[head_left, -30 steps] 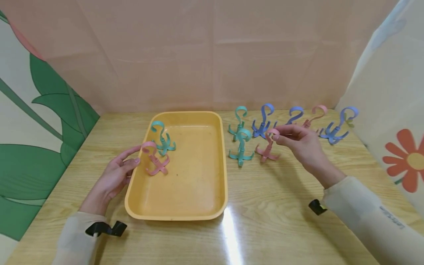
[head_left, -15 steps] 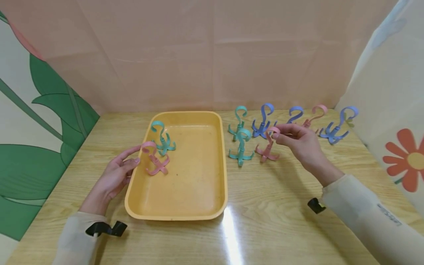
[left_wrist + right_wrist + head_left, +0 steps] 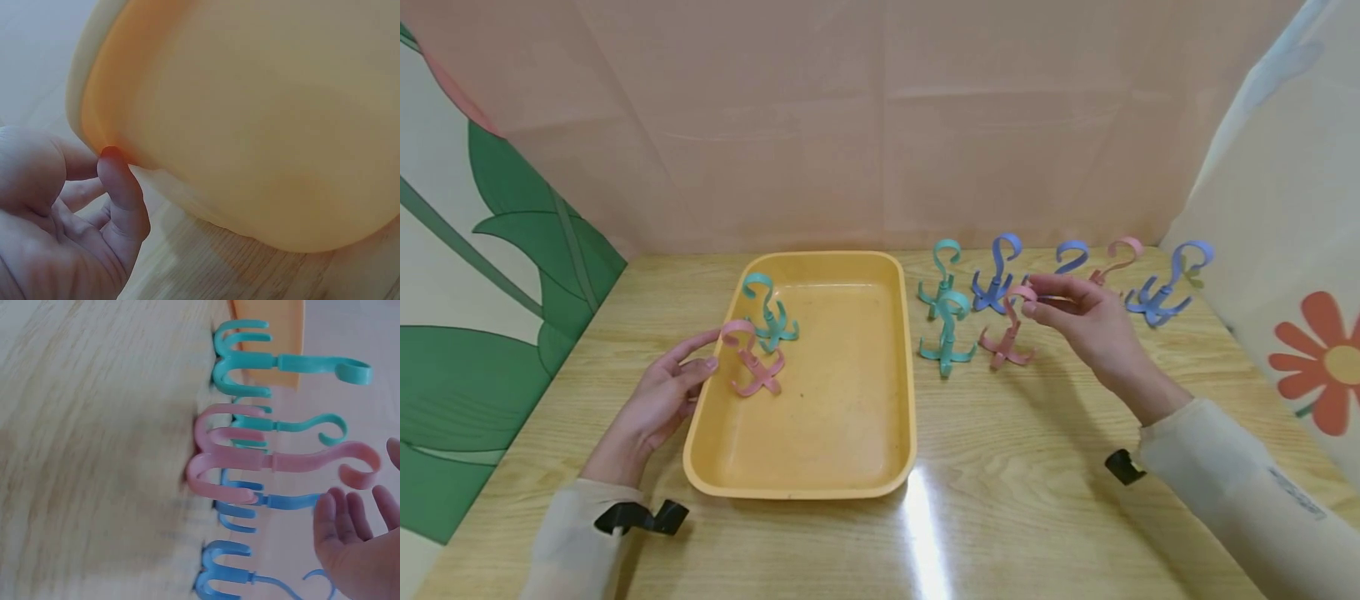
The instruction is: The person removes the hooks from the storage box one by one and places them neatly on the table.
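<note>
My left hand (image 3: 662,392) holds the left rim of a yellow plastic tray (image 3: 797,493); in the left wrist view a fingertip (image 3: 119,178) presses the tray's edge. A pink claw hook (image 3: 1010,350) stands upright on the table to the right of the tray. Close to its curled top is my right hand (image 3: 1090,329), thumb and fingers spread. From the right wrist, the pink curl lies between thumb and fingers (image 3: 325,519), with a visible gap around it. Inside the tray, a green claw hook (image 3: 772,325) and another pink claw hook (image 3: 756,372) lean at the left wall.
Two more green claw hooks (image 3: 947,342) stand beside the tray's right wall. Behind and right of my right hand are several blue hooks (image 3: 1157,302) and a pink one (image 3: 1102,273), partly hidden. A pink cloth backdrop (image 3: 880,150) rises behind the wooden table.
My right hand's fingertips have drawn slightly right of the pink hook's curl, which tilts a little to the right. The left hand and tray look unchanged.
</note>
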`<state>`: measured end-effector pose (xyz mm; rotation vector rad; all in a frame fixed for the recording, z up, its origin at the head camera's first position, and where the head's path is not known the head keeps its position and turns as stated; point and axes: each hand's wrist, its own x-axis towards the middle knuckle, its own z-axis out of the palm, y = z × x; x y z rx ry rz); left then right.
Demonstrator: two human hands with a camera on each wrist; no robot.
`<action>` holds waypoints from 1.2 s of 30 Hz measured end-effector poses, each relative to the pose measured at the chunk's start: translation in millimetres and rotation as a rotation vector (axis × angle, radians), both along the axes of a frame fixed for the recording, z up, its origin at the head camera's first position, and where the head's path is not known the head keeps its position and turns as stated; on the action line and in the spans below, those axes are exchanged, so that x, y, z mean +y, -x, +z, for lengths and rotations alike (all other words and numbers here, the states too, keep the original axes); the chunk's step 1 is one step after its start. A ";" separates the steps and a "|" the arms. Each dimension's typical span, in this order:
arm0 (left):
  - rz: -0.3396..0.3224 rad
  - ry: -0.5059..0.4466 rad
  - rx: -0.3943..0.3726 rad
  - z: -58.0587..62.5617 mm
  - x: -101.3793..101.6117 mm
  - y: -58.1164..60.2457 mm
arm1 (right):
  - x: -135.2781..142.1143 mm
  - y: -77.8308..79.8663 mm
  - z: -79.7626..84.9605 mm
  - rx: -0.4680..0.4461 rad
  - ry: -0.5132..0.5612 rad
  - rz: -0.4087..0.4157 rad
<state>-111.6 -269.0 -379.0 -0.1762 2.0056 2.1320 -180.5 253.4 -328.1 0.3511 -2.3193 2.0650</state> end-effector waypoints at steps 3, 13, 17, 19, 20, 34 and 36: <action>0.000 0.003 -0.001 -0.4 -0.2 0.1 | -1.2 -5.6 9.5 0.015 0.005 -0.039; 0.004 0.005 0.000 2.1 -1.1 -2.5 | -27.7 -30.5 43.5 0.129 0.164 -0.045; 0.006 0.013 0.000 2.2 -0.9 -2.3 | -45.3 -37.0 50.6 0.180 0.218 0.013; 0.007 0.017 0.002 1.8 -0.4 -1.8 | -54.5 -39.1 53.2 0.199 0.219 0.031; 0.007 0.020 0.003 1.5 -0.3 -1.5 | -58.8 -40.1 54.2 0.203 0.207 0.039; 0.007 0.016 -0.003 2.6 0.6 -1.3 | -126.7 -48.6 59.8 0.175 0.090 0.236; 0.005 0.017 -0.001 2.0 0.2 -1.2 | -137.9 -49.2 61.5 0.170 0.091 0.260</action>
